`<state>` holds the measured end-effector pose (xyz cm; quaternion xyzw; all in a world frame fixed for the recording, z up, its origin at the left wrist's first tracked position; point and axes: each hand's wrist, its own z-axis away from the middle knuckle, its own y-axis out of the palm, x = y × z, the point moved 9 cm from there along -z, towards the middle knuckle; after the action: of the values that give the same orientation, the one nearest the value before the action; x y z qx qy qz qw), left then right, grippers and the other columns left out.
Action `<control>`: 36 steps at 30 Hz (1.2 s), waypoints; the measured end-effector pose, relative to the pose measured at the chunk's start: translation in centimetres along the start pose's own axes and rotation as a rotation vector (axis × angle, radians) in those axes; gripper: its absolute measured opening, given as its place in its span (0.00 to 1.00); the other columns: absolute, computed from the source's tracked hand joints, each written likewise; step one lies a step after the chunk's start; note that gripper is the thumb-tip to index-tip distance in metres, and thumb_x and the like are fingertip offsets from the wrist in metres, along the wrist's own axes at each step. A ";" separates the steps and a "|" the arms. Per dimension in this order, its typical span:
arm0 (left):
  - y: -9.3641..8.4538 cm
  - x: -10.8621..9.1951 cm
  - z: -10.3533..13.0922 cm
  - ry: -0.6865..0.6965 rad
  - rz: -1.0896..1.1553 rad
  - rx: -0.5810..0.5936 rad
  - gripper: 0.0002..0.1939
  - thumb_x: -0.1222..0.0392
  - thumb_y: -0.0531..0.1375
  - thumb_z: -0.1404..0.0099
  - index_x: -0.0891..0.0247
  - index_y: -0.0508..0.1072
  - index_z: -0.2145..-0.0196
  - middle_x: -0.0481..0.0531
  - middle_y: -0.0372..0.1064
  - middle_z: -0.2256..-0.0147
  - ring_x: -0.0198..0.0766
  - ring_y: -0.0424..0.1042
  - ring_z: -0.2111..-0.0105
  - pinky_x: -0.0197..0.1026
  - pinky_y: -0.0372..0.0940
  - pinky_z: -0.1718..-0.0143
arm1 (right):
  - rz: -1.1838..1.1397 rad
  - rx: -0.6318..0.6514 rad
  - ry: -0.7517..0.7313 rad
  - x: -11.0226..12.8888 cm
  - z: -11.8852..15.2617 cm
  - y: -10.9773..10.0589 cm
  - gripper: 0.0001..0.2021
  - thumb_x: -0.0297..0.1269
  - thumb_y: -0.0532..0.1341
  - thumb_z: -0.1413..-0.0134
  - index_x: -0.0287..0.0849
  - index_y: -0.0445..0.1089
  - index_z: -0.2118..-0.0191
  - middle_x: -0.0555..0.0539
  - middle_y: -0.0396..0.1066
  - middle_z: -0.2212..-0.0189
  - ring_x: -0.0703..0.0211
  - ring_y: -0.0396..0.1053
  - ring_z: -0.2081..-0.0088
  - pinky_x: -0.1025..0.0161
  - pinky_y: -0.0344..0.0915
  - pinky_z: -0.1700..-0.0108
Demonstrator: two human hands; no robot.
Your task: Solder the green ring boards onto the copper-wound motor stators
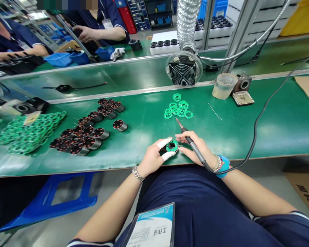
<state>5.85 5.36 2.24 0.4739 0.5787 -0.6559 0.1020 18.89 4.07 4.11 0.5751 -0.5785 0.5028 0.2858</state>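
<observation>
My left hand, with white covers on its thumb and a finger, grips a motor stator at the table's front edge. A round green circuit board sits on top of that stator. In my right hand is a soldering iron, its tip pointing up and away to the left. Fingers of this hand are also close to the board's right side; I cannot tell if they touch it. Several loose ring-shaped green boards lie just beyond. A single stator stands to the left, beside a group of several stators.
Stacked green board panels lie far left. A fan with a foil duct stands at the back. Right of it are a cup, a sponge holder and a solder wire. The iron's cable crosses the right side. Co-workers sit opposite.
</observation>
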 end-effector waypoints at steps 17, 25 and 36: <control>-1.2 0.9 3.0 -0.183 0.007 -0.105 0.12 0.58 0.58 0.40 0.65 0.67 0.58 0.55 0.71 0.64 0.38 0.73 0.67 0.42 0.71 0.66 | 0.277 0.037 -0.063 0.8 -0.6 1.3 0.16 0.33 0.62 0.49 0.45 0.62 0.54 0.46 0.69 0.60 0.57 0.69 0.59 0.61 0.66 0.56; -1.4 -2.5 3.4 0.196 -0.548 -0.186 0.10 0.67 0.50 0.36 0.66 0.70 0.61 0.59 0.72 0.63 0.42 0.71 0.65 0.41 0.68 0.67 | 0.302 0.033 -0.086 0.8 -0.4 1.5 0.15 0.34 0.61 0.47 0.45 0.62 0.53 0.46 0.69 0.60 0.57 0.69 0.59 0.60 0.67 0.56; -1.0 0.9 2.5 -0.234 0.117 -0.093 0.09 0.56 0.53 0.37 0.64 0.68 0.64 0.51 0.70 0.71 0.35 0.70 0.75 0.36 0.67 0.74 | 0.316 0.029 -0.091 0.8 -0.2 1.5 0.15 0.34 0.60 0.47 0.46 0.61 0.52 0.46 0.70 0.60 0.58 0.70 0.60 0.60 0.67 0.57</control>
<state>3.48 3.90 1.96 0.4218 0.5639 -0.6720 0.2290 17.26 3.74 4.52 0.5031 -0.6667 0.5236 0.1683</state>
